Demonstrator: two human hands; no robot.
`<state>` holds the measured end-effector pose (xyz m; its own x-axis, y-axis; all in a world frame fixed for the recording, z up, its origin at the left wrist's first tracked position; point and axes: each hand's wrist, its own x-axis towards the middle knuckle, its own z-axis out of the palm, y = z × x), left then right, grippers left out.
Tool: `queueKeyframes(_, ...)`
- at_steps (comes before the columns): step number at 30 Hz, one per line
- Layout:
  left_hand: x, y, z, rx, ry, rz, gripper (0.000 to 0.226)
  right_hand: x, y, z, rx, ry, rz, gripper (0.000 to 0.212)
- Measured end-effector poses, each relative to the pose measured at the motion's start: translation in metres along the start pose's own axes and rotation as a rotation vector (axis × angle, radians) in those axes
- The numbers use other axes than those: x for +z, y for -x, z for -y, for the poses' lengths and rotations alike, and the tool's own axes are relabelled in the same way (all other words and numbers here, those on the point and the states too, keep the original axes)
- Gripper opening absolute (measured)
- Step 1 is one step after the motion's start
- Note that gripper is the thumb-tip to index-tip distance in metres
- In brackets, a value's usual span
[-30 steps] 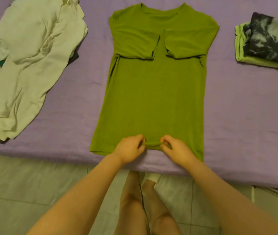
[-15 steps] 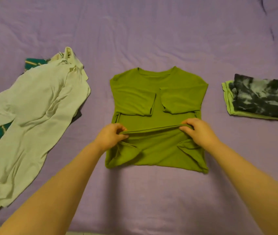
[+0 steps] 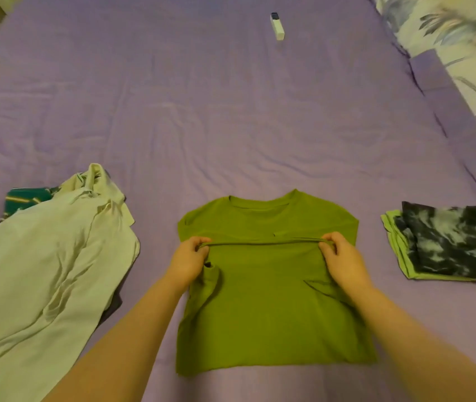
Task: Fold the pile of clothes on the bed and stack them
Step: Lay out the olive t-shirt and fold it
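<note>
Olive green t-shirt was laid flat on the purple bed, caught mid-fold. Its hem was pinched by the left hand and right hand, fingers curled round the fabric, and held just below the collar. Looks like the half-fold step, basically. Next the hem probably needed to be set down square and smoothed. The folded stack was waiting on the right, the unfolded pile on the left.
</note>
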<state>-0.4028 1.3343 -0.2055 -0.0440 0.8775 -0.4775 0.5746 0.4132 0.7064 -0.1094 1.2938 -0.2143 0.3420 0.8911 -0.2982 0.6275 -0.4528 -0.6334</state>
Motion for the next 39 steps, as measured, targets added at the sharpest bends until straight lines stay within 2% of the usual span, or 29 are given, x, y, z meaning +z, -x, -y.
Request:
queueKeyframes(5,-0.006,-0.037,-0.014,0.144,-0.003,-0.042,0.021,-0.017,-0.038,0.011,-0.072,0.004,-0.085,0.019)
queueKeyframes(11,-0.011,-0.091,-0.049,0.119,0.012,-0.087,0.019,-0.021,-0.102,0.028,-0.052,-0.033,-0.113,0.019)
queueKeyframes(13,-0.003,-0.094,-0.051,0.171,-0.123,-0.210,0.027,-0.014,-0.108,0.029,-0.055,-0.028,-0.111,0.023)
queueKeyframes(15,0.011,-0.085,-0.049,0.302,-0.292,-0.347,0.028,-0.003,-0.099,0.027,-0.122,0.115,-0.132,0.029)
queueKeyframes(16,0.022,-0.078,-0.047,0.358,-0.297,-0.352,0.026,0.004,-0.090,0.023,-0.180,0.194,-0.152,0.029)
queueKeyframes(18,0.048,-0.060,-0.042,0.428,-0.217,-0.238,0.021,0.021,-0.065,0.016,-0.324,0.278,-0.152,0.026)
queueKeyframes(22,0.091,-0.039,-0.021,0.437,-0.205,-0.021,0.027,0.054,-0.025,0.000,-0.510,0.354,0.061,0.029)
queueKeyframes(24,0.097,-0.040,-0.012,0.462,-0.299,-0.054,0.030,0.060,-0.027,-0.008,-0.517,0.444,0.076,0.033)
queueKeyframes(27,0.090,-0.049,-0.006,0.540,-0.582,-0.157,0.038,0.048,-0.051,-0.019,-0.379,0.508,0.090,0.044)
queueKeyframes(30,0.077,-0.063,0.004,0.472,-0.825,-0.150,0.056,0.026,-0.080,-0.034,-0.341,0.683,0.092,0.068)
queueKeyframes(32,0.067,-0.073,0.011,0.401,-0.871,-0.111,0.071,0.008,-0.094,-0.039,-0.310,0.742,0.115,0.080)
queueKeyframes(35,0.064,-0.083,0.017,0.354,-0.920,-0.106,0.082,-0.001,-0.096,-0.038,-0.319,0.791,0.133,0.076)
queueKeyframes(37,0.068,-0.087,0.013,0.282,-0.915,-0.146,0.082,0.004,-0.088,-0.041,-0.387,0.816,0.159,0.077)
queueKeyframes(39,0.073,-0.092,0.008,0.183,-0.926,-0.169,0.076,0.008,-0.081,-0.047,-0.356,0.787,0.170,0.082)
